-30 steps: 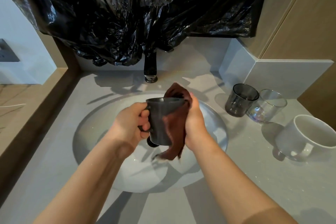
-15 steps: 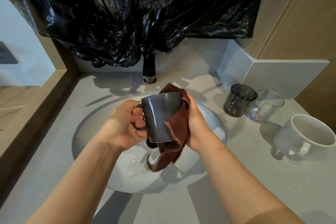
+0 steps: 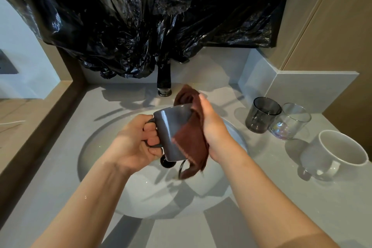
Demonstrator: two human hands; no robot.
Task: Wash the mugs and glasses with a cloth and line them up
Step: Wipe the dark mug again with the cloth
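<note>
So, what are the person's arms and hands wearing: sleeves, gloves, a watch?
Nothing visible: the left hand and right hand are gloveless, and no sleeves, rings, watch or bands show. Small water drops glint on the left forearm.

tap (image 3: 164, 80): upper part hidden behind black plastic sheet (image 3: 141, 16), spout not visible. on the right hand (image 3: 213, 129) only the thumb shows, the rest is behind cloth (image 3: 191, 141) and grey mug (image 3: 171, 127). mug interior can't be seen; cloth covers its right side. drain (image 3: 166, 164) mostly hidden behind mug base. wall plate (image 3: 6, 64) cut by left edge. both forearms cut by bottom edge.
</note>
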